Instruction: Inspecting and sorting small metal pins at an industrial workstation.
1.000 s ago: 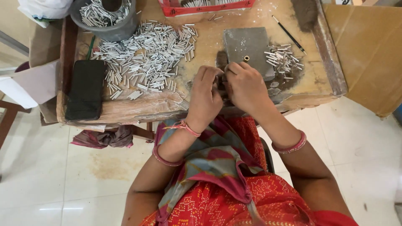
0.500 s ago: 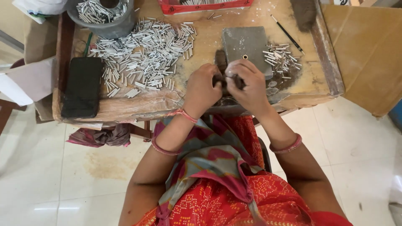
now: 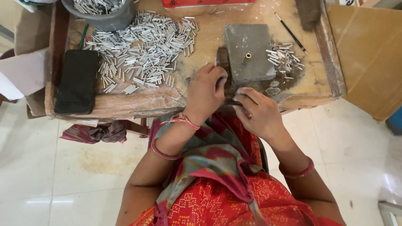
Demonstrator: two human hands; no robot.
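Observation:
My left hand (image 3: 205,90) rests at the near edge of the wooden work table (image 3: 209,29), fingers curled, its thumb and forefinger pinched close beside the grey stone block (image 3: 248,52). What it pinches is too small to tell. My right hand (image 3: 257,111) sits just below the block with fingertips bunched together on the dark patch at the table edge. A small brass peg (image 3: 248,55) stands in the block. A heap of short silver tubes (image 3: 144,52) lies left of my hands; a smaller pile of tubes (image 3: 284,56) lies right of the block.
A grey bowl (image 3: 100,12) holding more tubes stands at the back left. A black phone (image 3: 77,81) lies at the table's left end. A thin black stick (image 3: 291,33) lies back right, near a red tray (image 3: 209,3). Crumpled cloth (image 3: 94,133) hangs under the table.
Both hands have come off the block's front and drawn back toward the table's near edge. They have separated, the left one now left of the block, the right one below it.

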